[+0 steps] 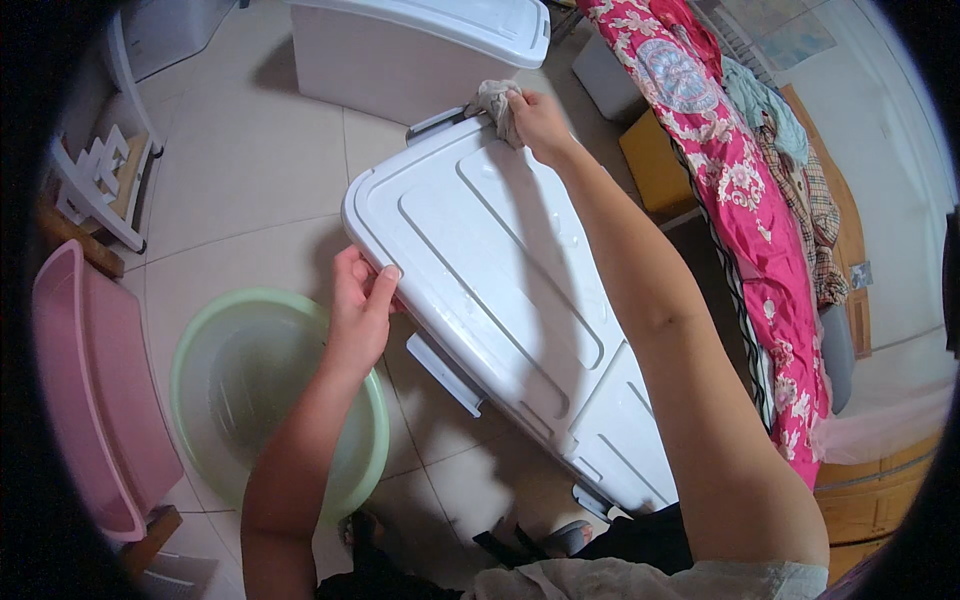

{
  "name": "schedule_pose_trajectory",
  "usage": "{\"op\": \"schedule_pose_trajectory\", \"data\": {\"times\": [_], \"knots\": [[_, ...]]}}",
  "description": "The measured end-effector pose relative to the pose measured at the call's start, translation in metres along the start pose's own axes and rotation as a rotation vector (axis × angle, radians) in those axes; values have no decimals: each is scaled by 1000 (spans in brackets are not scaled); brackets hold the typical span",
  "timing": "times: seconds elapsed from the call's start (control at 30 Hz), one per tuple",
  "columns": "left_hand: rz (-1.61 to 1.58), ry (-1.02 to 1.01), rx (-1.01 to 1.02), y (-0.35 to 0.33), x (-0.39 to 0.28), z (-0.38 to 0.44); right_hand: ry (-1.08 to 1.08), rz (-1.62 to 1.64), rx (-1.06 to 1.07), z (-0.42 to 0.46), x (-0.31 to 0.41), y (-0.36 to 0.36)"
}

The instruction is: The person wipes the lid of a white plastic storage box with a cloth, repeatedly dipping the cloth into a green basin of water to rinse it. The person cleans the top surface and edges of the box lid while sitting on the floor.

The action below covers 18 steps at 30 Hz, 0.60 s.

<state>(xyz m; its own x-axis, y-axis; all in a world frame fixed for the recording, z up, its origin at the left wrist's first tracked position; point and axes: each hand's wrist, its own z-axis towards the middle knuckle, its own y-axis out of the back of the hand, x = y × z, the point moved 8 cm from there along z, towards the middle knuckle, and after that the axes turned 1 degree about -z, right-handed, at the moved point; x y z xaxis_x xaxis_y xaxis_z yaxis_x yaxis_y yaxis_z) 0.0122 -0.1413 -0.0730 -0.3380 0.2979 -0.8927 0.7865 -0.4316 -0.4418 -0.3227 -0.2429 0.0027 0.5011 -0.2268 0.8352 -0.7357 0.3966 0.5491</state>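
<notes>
A large white plastic storage-box lid (495,247) with raised ridges and side latches lies tilted before me, wet drops on its surface. My left hand (364,300) grips its left edge, thumb on top and fingers curled beneath. At the lid's far edge, my right hand (540,124) holds a crumpled grey cloth (499,109) against the rim. A latch (446,375) hangs out from the near left side. Under my left forearm stands a round pale green basin (259,375) with cloudy water in it.
Beyond the lid stands a lidded storage box (397,60). A pink plastic tub (112,397) is at the far left, below a white wheeled rack (112,180). Along the right runs a bed with a pink floral cover (750,225); a yellow box (656,169) sits beside it.
</notes>
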Motion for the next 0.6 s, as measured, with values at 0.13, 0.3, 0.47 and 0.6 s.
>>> {"op": "schedule_pose_trajectory", "data": {"times": [0.13, 0.3, 0.47, 0.6], "knots": [[7, 20, -26, 1, -1, -2, -224, 546, 12, -5, -9, -8], [22, 11, -21, 0, -2, -1, -580, 859, -100, -12, -12, -5], [14, 35, -37, 3, -2, -2, 289, -310, -433, -28, 57, 39], [15, 19, -22, 1, 0, -1, 446, -687, 12, -45, 45, -9]]}}
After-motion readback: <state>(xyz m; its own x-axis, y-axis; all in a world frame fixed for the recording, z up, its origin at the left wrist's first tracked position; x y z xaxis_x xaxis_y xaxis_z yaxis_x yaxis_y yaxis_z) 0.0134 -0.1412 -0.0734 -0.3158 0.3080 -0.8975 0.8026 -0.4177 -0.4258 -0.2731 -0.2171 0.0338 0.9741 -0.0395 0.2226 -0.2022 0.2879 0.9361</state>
